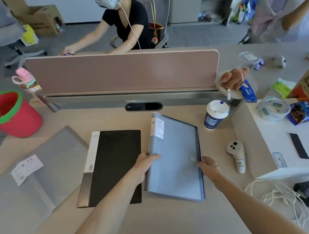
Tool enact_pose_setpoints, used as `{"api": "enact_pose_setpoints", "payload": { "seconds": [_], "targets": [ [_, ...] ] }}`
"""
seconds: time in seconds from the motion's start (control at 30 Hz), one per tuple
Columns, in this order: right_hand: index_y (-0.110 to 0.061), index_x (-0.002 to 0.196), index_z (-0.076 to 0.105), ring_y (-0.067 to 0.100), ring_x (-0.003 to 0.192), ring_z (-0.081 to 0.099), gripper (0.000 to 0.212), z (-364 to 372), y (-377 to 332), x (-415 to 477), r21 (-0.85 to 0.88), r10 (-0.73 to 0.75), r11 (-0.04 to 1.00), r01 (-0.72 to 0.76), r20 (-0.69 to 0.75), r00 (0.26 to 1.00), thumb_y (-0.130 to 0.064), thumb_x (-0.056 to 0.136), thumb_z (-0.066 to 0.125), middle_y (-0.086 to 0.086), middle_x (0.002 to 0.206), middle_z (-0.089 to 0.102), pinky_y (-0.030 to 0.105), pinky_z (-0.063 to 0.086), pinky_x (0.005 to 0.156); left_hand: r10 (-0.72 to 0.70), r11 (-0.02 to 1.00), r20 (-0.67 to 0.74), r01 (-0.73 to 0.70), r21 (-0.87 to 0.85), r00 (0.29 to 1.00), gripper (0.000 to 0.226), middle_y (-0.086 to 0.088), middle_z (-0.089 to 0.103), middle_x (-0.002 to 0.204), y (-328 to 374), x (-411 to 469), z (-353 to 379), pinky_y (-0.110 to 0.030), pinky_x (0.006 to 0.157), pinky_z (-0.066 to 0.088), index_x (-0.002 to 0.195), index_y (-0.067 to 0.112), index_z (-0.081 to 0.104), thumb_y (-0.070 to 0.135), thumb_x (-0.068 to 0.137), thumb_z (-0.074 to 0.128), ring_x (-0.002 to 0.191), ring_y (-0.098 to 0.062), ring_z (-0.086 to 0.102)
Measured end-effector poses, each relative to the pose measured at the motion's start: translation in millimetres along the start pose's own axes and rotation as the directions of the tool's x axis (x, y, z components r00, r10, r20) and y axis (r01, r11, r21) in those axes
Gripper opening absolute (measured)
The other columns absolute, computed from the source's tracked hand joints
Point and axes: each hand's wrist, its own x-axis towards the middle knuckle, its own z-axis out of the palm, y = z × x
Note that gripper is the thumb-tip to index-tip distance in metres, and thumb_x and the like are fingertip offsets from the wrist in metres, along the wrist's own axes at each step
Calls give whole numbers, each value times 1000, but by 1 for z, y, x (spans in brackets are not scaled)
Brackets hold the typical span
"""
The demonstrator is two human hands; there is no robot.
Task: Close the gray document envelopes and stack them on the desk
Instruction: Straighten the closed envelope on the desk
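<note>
Far left, off the desk edge: red plastic bucket with a green rim (9, 114). Left side of the beige desk (159, 224): translucent gray plastic document envelope (42, 173) lay flat and angled, white paper label on its near-left part, a small snap stud visible near its far edge. Just right of it, edges close or touching (couldn't tell which): black rectangular clipboard-style folder with a silver-and-white spine strip (113, 167), flat on the desk.

Centre: blue-gray translucent document envelope with a dark blue edge (174, 158), white label at its far-left corner, round snap button near its right edge. Its left side was raised off the desk, tilted.

Left hand (144, 164) gripped that envelope's left edge, thumb on top, fingers curled underneath. Right hand (208, 165) was at the right edge just beside the snap button, fingertips touching the flap; fingers bent, but couldn't tell whether they pinched it or only pressed.

Right of the envelope, apart from it: navy paper coffee cup with a white lid (216, 115), upright. Nearer: white handheld controller (236, 154) lying on the desk. Further right: white cardboard box (286, 142), a clear tape roll and a blue snack wrapper on its far end. Near right: tangled white cable (280, 195).

Far side: pink desk divider panel (121, 71), brown plush toy (234, 78) at its right end.
</note>
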Motion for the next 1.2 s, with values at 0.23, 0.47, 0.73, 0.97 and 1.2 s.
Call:
{"api": "enact_pose_setpoints", "payload": {
  "seconds": [0.23,0.47,0.73,0.97,1.2],
  "targets": [
    [-10,147,27,30,119,52,78,77,-38,-2,96,-18,995,6,119,993,-35,85,68,13,137,50,43,42,103,52,995,-110,-61,-75,993,37,-10,72,109,-18,-44,-80,-42,83,57,115,18,59,22,80,70,100,-29,69],
    [-12,141,36,26,115,56,82,174,-86,-14,30,-91,996,87,233,968,-36,74,78,7,135,53,39,48,98,46,971,-286,-110,-210,957,51,-20,72,107,-47,-72,-183,-51,88,56,108,15,64,22,59,77,98,-38,69],
    [-15,131,48,21,92,60,46,220,-98,-21,-113,-87,989,97,89,992,-12,86,56,5,118,60,27,46,69,116,979,-299,-59,193,947,54,-11,69,104,-46,-44,-252,-30,72,53,109,5,62,28,62,72,87,-24,67],
    [-18,139,43,21,103,57,57,241,-83,-30,-151,-6,988,19,82,997,-23,84,57,4,128,54,29,45,79,126,971,-156,-90,220,980,53,-2,68,113,-44,-10,-269,-43,93,54,113,21,52,29,62,64,100,-20,68],
    [-17,122,55,19,91,60,42,212,-63,-38,11,18,1000,-17,-9,1000,-27,82,65,3,111,61,33,48,75,138,958,-104,-106,266,985,49,-6,64,111,-25,5,-228,-33,79,51,115,15,48,20,69,64,99,-22,64]
  ]
}}
